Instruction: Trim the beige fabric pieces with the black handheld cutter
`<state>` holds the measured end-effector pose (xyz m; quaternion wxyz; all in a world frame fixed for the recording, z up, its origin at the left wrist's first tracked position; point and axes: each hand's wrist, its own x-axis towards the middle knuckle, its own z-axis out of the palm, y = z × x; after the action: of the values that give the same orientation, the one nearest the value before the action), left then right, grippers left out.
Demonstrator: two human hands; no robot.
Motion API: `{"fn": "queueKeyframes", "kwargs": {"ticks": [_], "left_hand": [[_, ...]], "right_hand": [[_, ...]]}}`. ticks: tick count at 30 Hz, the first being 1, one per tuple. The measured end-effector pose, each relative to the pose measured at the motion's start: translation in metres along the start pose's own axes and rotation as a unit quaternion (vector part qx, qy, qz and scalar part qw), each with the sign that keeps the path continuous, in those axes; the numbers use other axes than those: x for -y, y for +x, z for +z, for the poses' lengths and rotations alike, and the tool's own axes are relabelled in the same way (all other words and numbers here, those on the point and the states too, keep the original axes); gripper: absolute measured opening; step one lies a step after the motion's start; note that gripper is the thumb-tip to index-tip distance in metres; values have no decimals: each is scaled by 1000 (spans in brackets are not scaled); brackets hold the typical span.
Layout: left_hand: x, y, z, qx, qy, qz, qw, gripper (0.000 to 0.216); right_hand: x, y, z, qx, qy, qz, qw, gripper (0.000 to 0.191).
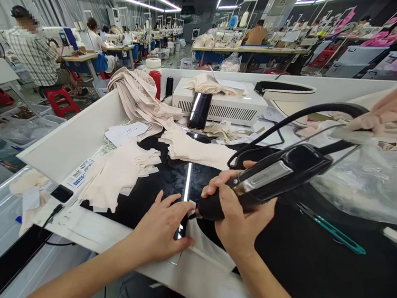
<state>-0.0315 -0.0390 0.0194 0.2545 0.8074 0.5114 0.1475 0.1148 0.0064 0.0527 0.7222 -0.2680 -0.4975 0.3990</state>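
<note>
My right hand (236,214) is wrapped round the grip of a black corded hand tool (276,176), whose tip points left and down at the dark glossy table top (153,192). My left hand (162,227) lies flat beside that tip with its fingers spread, pressing on a pale fabric piece (204,248) at the table's near edge. The tool's black cable (288,122) arcs away to the right.
Stacks of cream fabric pieces (115,175) and a draped bundle (138,96) lie at the left and back. A white box (229,102) with a phone leaning on it stands behind. Another person's hand (391,110) holds a clear plastic bag (377,181) at right. Teal tweezers (333,231) lie near.
</note>
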Motion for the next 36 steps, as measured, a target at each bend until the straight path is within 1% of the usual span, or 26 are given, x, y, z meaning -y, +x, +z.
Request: {"fn": "queueKeyframes", "kwargs": {"ticks": [7, 12, 19, 22, 25, 28, 31, 33, 36], "left_hand": [[0, 1, -1, 6, -3, -2, 1000, 63], [1, 1, 1, 4, 5, -4, 1000, 63], [1, 0, 2, 3, 4, -4, 1000, 62], [0, 0, 1, 3, 3, -6, 1000, 63], [1, 1, 0, 3, 1, -5, 1000, 64], [3, 2, -1, 5, 0, -2, 1000, 66], [9, 4, -3, 5, 1, 10, 1000, 67], [13, 7, -5, 7, 4, 27, 1000, 61], [17, 13, -10, 0, 24, 55, 998, 42]], "right_hand": [[1, 8, 2, -24, 9, -13, 1000, 45], [-1, 6, 3, -21, 13, 5, 1000, 46], [-6, 3, 1, -11, 2, -11, 1000, 44], [-4, 4, 1, -6, 8, -2, 1000, 45], [2, 7, -1, -10, 9, -8, 1000, 44], [9, 13, -9, -21, -11, -21, 1000, 45], [16, 17, -25, -14, -55, -33, 998, 48], [20, 20, -39, -12, -97, -43, 994, 45], [27, 24, -57, -24, -160, -48, 986, 42]]}}
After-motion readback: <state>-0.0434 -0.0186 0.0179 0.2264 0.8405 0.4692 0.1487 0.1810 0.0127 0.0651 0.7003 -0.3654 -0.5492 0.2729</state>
